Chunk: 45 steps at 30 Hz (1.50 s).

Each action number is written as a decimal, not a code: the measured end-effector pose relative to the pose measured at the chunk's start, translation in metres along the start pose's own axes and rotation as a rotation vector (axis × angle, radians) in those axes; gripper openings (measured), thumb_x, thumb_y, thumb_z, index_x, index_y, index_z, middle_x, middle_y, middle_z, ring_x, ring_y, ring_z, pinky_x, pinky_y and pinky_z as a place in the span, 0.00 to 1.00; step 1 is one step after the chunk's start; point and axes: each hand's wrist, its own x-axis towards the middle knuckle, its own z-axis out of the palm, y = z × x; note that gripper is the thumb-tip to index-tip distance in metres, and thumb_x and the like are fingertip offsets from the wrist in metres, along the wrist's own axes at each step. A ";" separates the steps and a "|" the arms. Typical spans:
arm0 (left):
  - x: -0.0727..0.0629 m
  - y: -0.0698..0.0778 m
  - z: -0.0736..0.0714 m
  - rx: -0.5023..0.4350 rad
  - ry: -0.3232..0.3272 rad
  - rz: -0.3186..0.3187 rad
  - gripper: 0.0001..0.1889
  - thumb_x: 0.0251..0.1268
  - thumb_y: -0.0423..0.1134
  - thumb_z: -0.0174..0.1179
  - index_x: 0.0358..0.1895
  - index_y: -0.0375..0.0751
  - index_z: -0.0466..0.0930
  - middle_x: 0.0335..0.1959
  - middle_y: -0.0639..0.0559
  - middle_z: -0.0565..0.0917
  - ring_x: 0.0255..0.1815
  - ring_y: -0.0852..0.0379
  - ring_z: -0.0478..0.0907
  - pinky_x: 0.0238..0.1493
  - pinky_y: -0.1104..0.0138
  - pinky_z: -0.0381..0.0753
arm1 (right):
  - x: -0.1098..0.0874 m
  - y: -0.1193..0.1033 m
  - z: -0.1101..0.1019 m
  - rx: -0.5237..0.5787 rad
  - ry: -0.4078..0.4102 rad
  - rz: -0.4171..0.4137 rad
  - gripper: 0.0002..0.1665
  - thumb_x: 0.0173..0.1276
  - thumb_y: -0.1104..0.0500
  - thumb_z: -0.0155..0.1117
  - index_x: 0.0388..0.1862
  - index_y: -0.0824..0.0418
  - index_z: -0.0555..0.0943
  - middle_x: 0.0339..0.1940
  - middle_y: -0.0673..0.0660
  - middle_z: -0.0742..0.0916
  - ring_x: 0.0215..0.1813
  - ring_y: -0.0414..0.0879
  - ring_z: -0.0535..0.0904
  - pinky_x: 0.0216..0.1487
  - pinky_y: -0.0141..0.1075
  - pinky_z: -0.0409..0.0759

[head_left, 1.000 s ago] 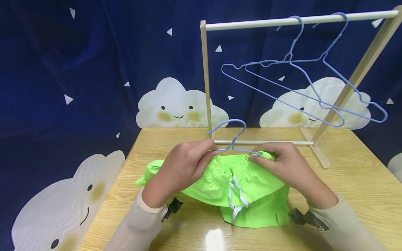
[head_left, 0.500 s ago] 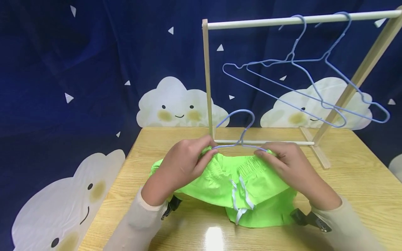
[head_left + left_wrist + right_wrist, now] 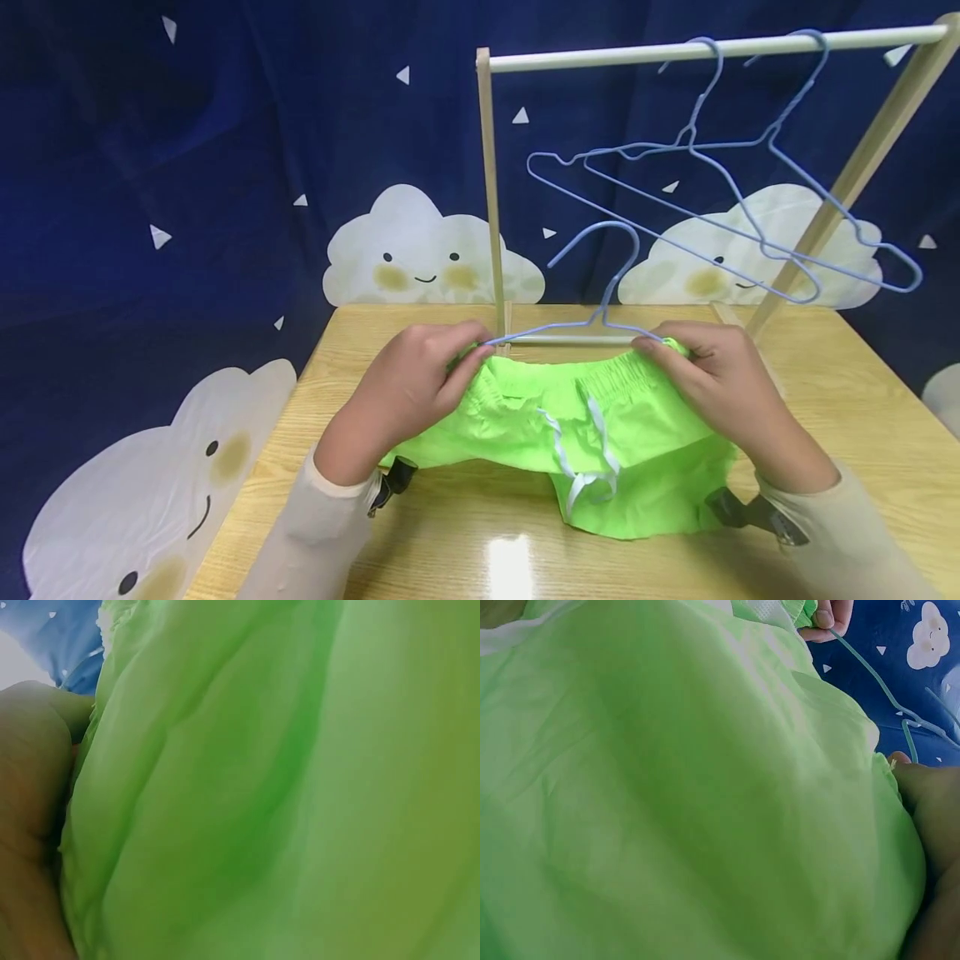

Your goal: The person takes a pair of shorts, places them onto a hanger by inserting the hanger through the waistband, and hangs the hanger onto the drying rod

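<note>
Bright green shorts (image 3: 660,433) with a gathered waistband and white drawstring hang between my two hands over the table. My left hand (image 3: 412,383) pinches one side of the waistband together with the left arm of a blue wire hanger (image 3: 617,279). At the other side, my right hand (image 3: 720,379) pinches the waistband and the hanger's right arm. The hanger's hook points up and its shoulders show above the waistband; its ends are hidden by my fingers and the cloth. Green fabric fills most of both wrist views.
Behind the shorts stands a clothes rack (image 3: 600,58) with a white rail and wooden posts. Two blue hangers (image 3: 720,171) hang on its rail. The wooden table (image 3: 450,517) ends before a dark blue curtain (image 3: 225,100) with clouds.
My hands have moved apart and risen slightly, stretching the waistband wider along the hanger. The hanger's hook has shifted up and right, and the shorts have lifted with it.
</note>
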 end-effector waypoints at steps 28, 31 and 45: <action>-0.005 -0.007 -0.010 0.131 0.212 -0.095 0.05 0.80 0.38 0.65 0.44 0.42 0.87 0.21 0.58 0.78 0.19 0.60 0.64 0.20 0.65 0.65 | 0.008 0.018 -0.016 -0.090 0.140 -0.021 0.09 0.69 0.68 0.78 0.34 0.53 0.94 0.28 0.36 0.88 0.26 0.32 0.74 0.27 0.26 0.69; -0.004 -0.006 -0.011 0.127 0.214 -0.092 0.05 0.80 0.39 0.65 0.45 0.43 0.87 0.23 0.57 0.81 0.19 0.60 0.64 0.20 0.64 0.65 | 0.006 0.018 -0.020 -0.065 0.154 0.014 0.08 0.70 0.68 0.77 0.35 0.55 0.94 0.29 0.34 0.88 0.25 0.31 0.75 0.26 0.26 0.70; -0.002 -0.006 -0.014 0.166 0.309 -0.049 0.05 0.79 0.37 0.66 0.44 0.41 0.88 0.33 0.52 0.91 0.23 0.56 0.78 0.23 0.62 0.77 | 0.005 0.017 -0.030 -0.043 0.061 0.059 0.06 0.73 0.66 0.75 0.42 0.55 0.94 0.34 0.38 0.90 0.29 0.34 0.78 0.29 0.25 0.73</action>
